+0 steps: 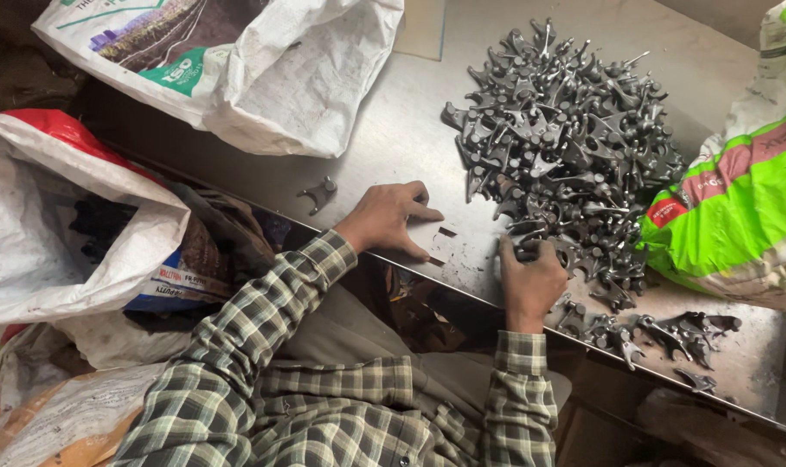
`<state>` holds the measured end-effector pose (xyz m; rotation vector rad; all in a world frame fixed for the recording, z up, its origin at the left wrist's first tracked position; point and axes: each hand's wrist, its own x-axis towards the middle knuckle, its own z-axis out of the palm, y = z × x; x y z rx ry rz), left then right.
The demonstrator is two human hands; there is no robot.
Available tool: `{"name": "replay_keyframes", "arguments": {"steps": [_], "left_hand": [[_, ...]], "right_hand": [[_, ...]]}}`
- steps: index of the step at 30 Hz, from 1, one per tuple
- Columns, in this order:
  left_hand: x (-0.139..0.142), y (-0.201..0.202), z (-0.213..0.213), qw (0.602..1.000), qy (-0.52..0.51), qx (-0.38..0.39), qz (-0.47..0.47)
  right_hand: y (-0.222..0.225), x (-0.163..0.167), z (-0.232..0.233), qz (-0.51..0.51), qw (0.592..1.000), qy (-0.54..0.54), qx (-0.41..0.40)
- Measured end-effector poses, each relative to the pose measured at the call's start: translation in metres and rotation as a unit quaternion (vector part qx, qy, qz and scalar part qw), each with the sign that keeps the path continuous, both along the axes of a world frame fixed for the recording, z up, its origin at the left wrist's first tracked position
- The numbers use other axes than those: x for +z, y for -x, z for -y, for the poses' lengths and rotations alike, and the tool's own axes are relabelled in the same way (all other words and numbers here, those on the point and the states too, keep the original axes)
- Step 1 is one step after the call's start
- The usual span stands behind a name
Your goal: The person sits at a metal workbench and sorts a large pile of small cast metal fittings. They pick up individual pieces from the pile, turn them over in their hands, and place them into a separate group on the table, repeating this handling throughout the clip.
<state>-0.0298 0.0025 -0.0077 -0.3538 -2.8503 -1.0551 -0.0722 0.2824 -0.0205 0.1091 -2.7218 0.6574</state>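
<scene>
Steel table [410, 130] | three sacks | left hand [391, 218] flat | right hand [531, 278] on parts heap [566, 138]

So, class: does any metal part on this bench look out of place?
Yes. One part lies alone beyond the left hand, apart from the pile that the right hand touches.

White sacks [263, 78], green bag [739, 207], perhaps plastic

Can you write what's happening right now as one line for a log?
left hand: flat on metal table | right hand: grasping parts at pile of metal parts | lone metal part: beside left hand
</scene>
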Motion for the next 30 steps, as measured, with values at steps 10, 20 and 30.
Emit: {"name": "replay_keyframes", "arguments": {"steps": [10, 20, 30], "left_hand": [[-0.004, 0.002, -0.003, 1.0, 0.014, -0.002, 0.014], [-0.001, 0.001, -0.003, 1.0, 0.013, -0.002, 0.015], [0.001, 0.001, -0.002, 1.0, 0.002, -0.001, 0.008]], "right_hand": [[-0.02, 0.008, -0.021, 0.228, 0.934, 0.26, 0.084], [-0.018, 0.012, 0.005, 0.08, 0.956, 0.105, 0.261], [-0.024, 0.015, 0.016, 0.099, 0.95, 0.115, 0.273]]}}
